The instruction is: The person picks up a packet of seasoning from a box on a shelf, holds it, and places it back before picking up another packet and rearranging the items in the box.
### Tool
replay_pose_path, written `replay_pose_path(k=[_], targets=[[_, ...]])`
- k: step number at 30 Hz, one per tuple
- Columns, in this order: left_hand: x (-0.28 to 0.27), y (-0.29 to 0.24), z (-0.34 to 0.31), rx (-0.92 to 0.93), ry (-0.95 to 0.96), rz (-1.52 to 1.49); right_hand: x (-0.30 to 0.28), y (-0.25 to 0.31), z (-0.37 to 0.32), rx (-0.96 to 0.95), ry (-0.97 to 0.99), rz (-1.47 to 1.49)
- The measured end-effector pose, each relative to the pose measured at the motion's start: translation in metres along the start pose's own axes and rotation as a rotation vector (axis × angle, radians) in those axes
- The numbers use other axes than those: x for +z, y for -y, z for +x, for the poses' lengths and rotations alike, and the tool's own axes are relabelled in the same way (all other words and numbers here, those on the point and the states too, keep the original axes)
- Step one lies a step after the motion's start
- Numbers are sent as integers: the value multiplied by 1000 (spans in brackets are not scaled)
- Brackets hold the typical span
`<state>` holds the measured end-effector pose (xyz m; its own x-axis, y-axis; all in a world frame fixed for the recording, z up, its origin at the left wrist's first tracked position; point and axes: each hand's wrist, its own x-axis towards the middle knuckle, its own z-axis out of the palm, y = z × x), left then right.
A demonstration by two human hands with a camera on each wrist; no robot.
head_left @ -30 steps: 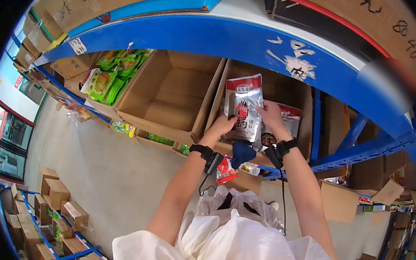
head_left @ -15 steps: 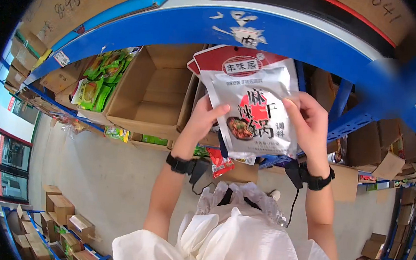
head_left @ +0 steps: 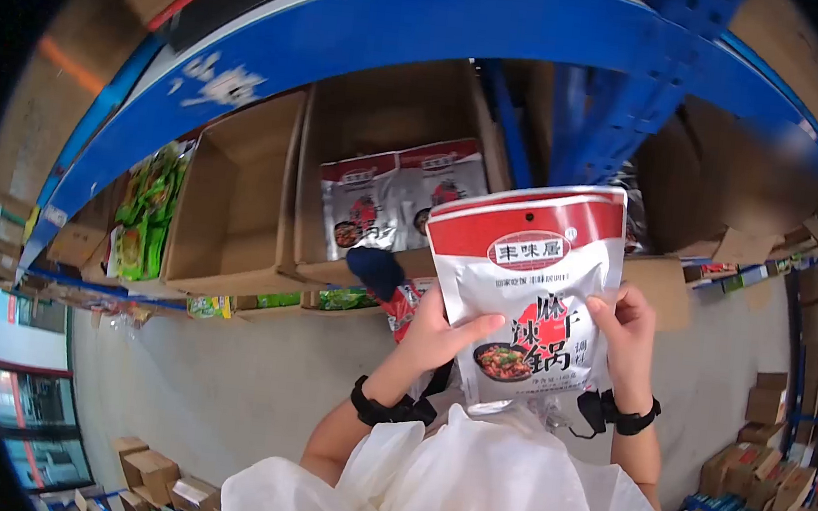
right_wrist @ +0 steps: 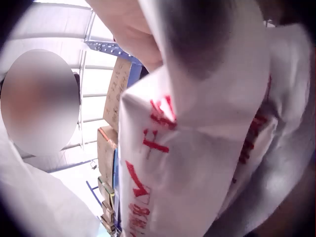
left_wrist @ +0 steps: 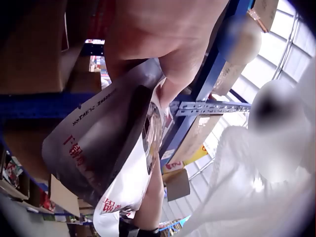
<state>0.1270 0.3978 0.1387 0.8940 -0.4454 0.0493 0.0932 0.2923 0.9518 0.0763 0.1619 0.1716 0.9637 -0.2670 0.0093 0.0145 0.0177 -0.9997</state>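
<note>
In the head view, silver seasoning pouches (head_left: 539,288) with red tops stand upright in front of the chest. A second red top edge shows behind the front one. My left hand (head_left: 438,339) grips their lower left side, thumb on the printed face. On the right side my right hand (head_left: 625,340) pinches the edge with thumb in front and fingers behind. The left wrist view shows one pouch (left_wrist: 94,133) fanned apart from another, under the left hand (left_wrist: 163,34). Close up in the right wrist view, a pouch (right_wrist: 192,143) hangs below the right hand (right_wrist: 131,32).
Two matching pouches (head_left: 360,202) lie in an open carton (head_left: 315,158) on the shelf. Left of it stand a bare carton (head_left: 226,208) and green packets (head_left: 150,211). A blue shelf beam (head_left: 352,28) crosses above; a dark blue cloth item (head_left: 375,270) hangs at the carton's front.
Both hands have lifted the pouches out of the carton and drawn them back toward the body. The head view has swung right, so the cartons now sit further left.
</note>
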Motion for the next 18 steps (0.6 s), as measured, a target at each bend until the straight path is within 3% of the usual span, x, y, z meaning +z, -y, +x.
replay_pose_path(k=[5,8,9,12,15,18], targets=[[69,7,14,5,168,93,-82,-24,-20,150,-50,89],[118,28,38,13,165,128,-140,-20,-21,255,-25,121],[137,22,48,-69,156,27,-161,-18,-17,271,-12,108],[176,46,81,-129,76,-37,-214,-9,-6,289,20,4],[211,58,120,-218,-51,-333,-251,-8,8,215,-137,38],[236,68,153,-243,-166,-476,-258,-6,25,112,-243,289]])
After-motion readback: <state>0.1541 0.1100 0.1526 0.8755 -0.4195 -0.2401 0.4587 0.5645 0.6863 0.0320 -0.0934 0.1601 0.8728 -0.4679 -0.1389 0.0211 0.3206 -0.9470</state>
